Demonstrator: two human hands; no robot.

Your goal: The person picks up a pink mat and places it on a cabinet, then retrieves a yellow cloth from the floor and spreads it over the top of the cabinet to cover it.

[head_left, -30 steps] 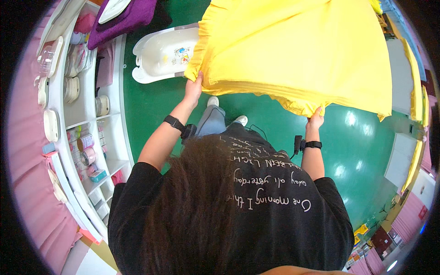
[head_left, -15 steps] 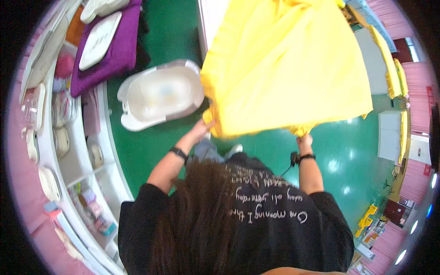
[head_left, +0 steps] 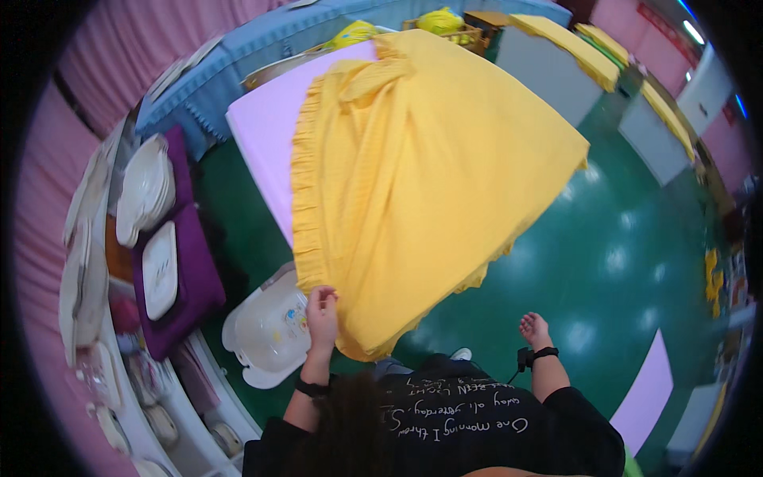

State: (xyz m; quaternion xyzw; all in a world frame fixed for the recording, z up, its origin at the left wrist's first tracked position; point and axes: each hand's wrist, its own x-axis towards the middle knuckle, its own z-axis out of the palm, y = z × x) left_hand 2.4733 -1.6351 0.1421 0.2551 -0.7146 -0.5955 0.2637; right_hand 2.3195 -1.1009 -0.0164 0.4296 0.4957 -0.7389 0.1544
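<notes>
Over the pink table (head_left: 258, 119) lies the yellow cloth (head_left: 445, 183), right hand (head_left: 535, 327) now off its hem, half-curled, empty, leaving only the part-closed left hand (head_left: 322, 318) at the near-left ruffle (head_left: 307, 266), hold unclear.

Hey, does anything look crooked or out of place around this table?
Yes: the yellow ruffled cloth lies askew, its far left part bunched in folds, leaving the left strip of the lilac tabletop uncovered. No spill or damage shows.
</notes>
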